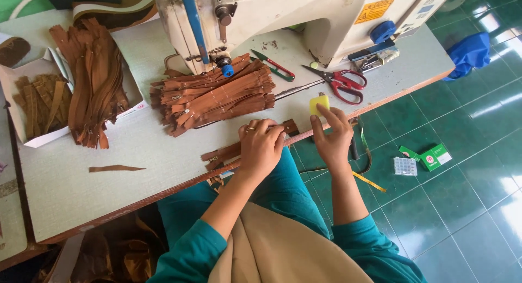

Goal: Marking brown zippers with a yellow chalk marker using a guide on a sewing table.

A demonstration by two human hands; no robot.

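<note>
My left hand (pixel 261 147) presses down on a brown zipper strip (pixel 225 152) lying along the near edge of the white worktable (pixel 65 190). My right hand (pixel 331 136) pinches a small yellow block (pixel 319 104), like tailor's chalk, at the strip's right end. A thick bundle of brown zippers (pixel 215 95) lies just beyond my hands, under the head of the cream sewing machine (pixel 272 16).
Red-handled scissors (pixel 342 82) and small snips (pixel 274 65) lie by the machine. A loose heap of brown zippers (pixel 95 79) and a white box of brown pieces (pixel 38 100) sit at the left. On the green tiled floor lie a green box (pixel 435 156) and blue cloth (pixel 470 53).
</note>
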